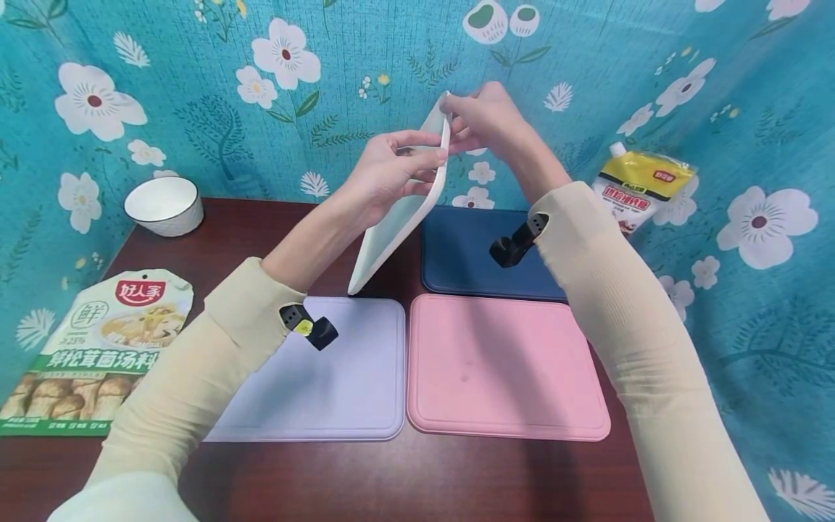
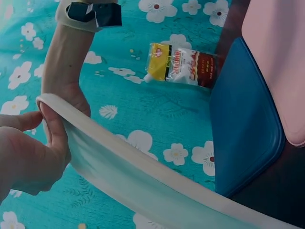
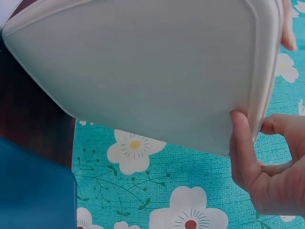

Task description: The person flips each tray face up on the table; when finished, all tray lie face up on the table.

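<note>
Both hands hold up a white tray (image 1: 394, 232) with rounded corners and a raised rim, turned nearly edge-on in the head view. My left hand (image 1: 391, 170) grips its near edge, thumb on one side and fingers on the other. At the upper far corner, my right hand (image 1: 485, 119) pinches the rim; in the right wrist view its fingers (image 3: 245, 148) lie against the tray's broad pale face (image 3: 143, 71). The tray's low corner overlaps the back edge of a lavender tray (image 1: 346, 377). Beside that lies a pink tray (image 1: 502, 362), with a dark blue tray (image 1: 470, 250) behind it.
A white bowl (image 1: 166, 206) stands at the back left of the dark wooden table (image 1: 404, 478). A soup-base packet (image 1: 98, 355) lies at the left. A spouted yellow-and-white pouch (image 1: 642, 185) leans at the back right against the flowered blue cloth (image 1: 222, 72).
</note>
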A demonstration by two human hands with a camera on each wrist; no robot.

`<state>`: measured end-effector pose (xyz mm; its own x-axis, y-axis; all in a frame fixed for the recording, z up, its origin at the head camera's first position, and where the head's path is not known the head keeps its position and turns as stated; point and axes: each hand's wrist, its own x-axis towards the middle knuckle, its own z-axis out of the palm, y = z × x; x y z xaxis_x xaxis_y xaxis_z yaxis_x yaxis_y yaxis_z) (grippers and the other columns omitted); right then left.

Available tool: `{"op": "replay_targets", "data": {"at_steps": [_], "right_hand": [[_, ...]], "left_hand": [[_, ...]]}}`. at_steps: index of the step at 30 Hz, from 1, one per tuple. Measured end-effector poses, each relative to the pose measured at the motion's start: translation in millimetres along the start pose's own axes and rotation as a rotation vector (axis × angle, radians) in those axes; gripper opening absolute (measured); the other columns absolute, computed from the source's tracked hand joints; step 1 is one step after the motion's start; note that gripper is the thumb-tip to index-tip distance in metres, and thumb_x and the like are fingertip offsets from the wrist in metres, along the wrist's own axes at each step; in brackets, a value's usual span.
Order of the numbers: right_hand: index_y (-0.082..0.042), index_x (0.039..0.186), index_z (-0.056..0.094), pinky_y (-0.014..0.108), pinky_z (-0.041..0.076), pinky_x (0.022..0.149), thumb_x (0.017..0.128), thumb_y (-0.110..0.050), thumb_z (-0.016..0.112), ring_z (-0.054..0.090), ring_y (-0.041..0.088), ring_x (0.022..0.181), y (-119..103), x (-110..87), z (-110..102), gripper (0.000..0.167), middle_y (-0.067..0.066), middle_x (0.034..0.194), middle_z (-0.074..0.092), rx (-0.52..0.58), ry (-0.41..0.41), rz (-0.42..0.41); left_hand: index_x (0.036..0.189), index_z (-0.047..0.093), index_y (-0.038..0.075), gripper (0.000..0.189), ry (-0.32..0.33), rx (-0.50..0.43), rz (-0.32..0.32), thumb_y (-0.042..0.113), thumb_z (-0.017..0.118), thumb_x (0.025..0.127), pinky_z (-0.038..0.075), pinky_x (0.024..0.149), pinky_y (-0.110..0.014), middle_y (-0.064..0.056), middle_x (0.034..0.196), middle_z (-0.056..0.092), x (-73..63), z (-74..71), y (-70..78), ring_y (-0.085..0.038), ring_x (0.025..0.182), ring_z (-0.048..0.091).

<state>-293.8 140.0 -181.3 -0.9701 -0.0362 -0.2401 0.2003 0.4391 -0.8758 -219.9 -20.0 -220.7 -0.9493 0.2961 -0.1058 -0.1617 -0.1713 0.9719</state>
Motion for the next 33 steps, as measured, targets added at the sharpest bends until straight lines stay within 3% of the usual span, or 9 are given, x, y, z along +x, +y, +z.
{"op": "replay_targets", "data": {"at_steps": [5, 11, 18, 21, 26, 30, 33], "right_hand": [[0.0, 0.111, 0.06, 0.03, 0.057, 0.069, 0.097, -0.025, 0.057, 0.068, 0.016, 0.065, 10, -0.8, -3, 0.028, 0.011, 0.082, 0.061, -0.007, 0.055, -0.025], [-0.001, 0.102, 0.057, 0.029, 0.057, 0.066, 0.096, -0.022, 0.058, 0.069, 0.017, 0.065, 25, -1.1, -9, 0.022, 0.013, 0.086, 0.064, 0.033, 0.053, -0.057], [0.004, 0.122, 0.057, 0.027, 0.057, 0.061, 0.096, -0.021, 0.058, 0.067, 0.016, 0.064, 49, -11.5, -26, 0.036, 0.013, 0.089, 0.063, 0.154, 0.036, -0.098], [0.004, 0.128, 0.056, 0.026, 0.057, 0.063, 0.095, -0.022, 0.059, 0.066, 0.015, 0.068, 63, -16.8, -32, 0.042, 0.011, 0.089, 0.063, 0.194, 0.058, -0.088], [0.003, 0.123, 0.06, 0.024, 0.056, 0.062, 0.094, -0.021, 0.061, 0.066, 0.016, 0.076, 87, -20.3, -33, 0.037, 0.008, 0.09, 0.065, 0.309, 0.09, -0.091], [0.0, 0.108, 0.065, 0.024, 0.054, 0.059, 0.092, -0.019, 0.064, 0.066, 0.015, 0.075, 100, -17.1, -28, 0.024, 0.007, 0.086, 0.067, 0.438, 0.091, -0.097], [0.0, 0.11, 0.066, 0.024, 0.054, 0.059, 0.092, -0.017, 0.065, 0.066, 0.016, 0.078, 108, -14.8, -24, 0.025, 0.007, 0.089, 0.068, 0.491, 0.09, -0.085]], "left_hand": [[0.124, 0.062, 0.004, 0.03, -0.027, -0.036, 0.03, 0.011, 0.063, 0.094, 0.056, 0.075, -0.03, -0.016, 0.1, 0.063, 1.1, -11.9, -7.3, -0.021, 0.073, 0.061], [0.124, 0.06, 0.001, 0.029, 0.049, -0.026, 0.019, 0.016, 0.054, 0.1, 0.056, 0.068, -0.028, -0.013, 0.092, 0.06, -0.2, -48.6, -20.4, -0.018, 0.068, 0.059], [0.127, 0.054, -0.002, 0.03, 0.247, -0.057, -0.143, 0.012, 0.051, 0.101, 0.054, 0.06, -0.023, -0.004, 0.075, 0.057, 0.1, -111.4, -52.0, -0.013, 0.06, 0.057], [0.13, 0.051, -0.001, 0.033, 0.294, 0.065, -0.228, 0.014, 0.051, 0.101, 0.052, 0.058, -0.021, -0.003, 0.077, 0.055, 0.5, -136.2, -68.8, -0.011, 0.059, 0.056], [0.135, 0.045, -0.002, 0.04, 0.291, 0.264, -0.351, 0.016, 0.052, 0.1, 0.051, 0.06, -0.019, -0.006, 0.094, 0.052, -2.6, -166.4, -94.9, -0.01, 0.063, 0.057], [0.14, 0.041, 0.0, 0.047, 0.234, 0.318, -0.413, 0.02, 0.054, 0.099, 0.055, 0.072, -0.026, -0.014, 0.113, 0.051, -6.0, -180.3, -106.7, -0.014, 0.074, 0.059], [0.142, 0.041, 0.0, 0.051, 0.183, 0.351, -0.429, 0.023, 0.056, 0.099, 0.055, 0.08, -0.032, -0.017, 0.124, 0.051, -7.9, -185.4, -109.9, -0.017, 0.083, 0.061]]}}
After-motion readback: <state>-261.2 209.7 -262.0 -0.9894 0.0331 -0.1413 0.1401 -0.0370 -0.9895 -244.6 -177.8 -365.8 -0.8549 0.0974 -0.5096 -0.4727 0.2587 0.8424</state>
